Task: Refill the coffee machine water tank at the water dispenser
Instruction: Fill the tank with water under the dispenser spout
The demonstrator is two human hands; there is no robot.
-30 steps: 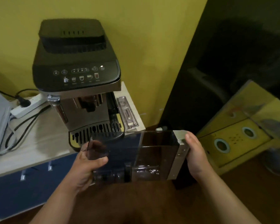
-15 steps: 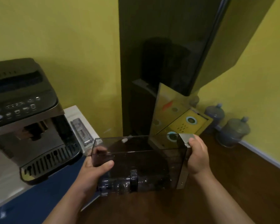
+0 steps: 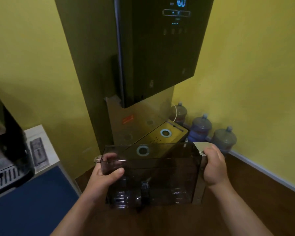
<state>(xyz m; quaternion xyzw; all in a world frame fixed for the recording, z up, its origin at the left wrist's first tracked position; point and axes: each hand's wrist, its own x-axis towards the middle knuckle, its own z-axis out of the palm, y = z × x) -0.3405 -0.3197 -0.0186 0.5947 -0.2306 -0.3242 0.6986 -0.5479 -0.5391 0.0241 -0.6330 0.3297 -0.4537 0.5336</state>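
A: Where is the water tank point(image 3: 153, 169)?

B: In the air, carried by both hands in front of the water dispenser point(image 3: 153, 48), below its dark front panel and just short of the drip tray point(image 3: 165, 133).

A: How do the hands grip it?

B: The left hand point(image 3: 104, 178) clasps the tank's left end, thumb over the wall. The right hand point(image 3: 213, 166) is wrapped around the right end, by the metal plate.

A: And the coffee machine point(image 3: 8, 154)?

B: At the left, on the worktop point(image 3: 46, 150) near its right edge. Three water bottles point(image 3: 200, 126) stand on the floor by the yellow wall.
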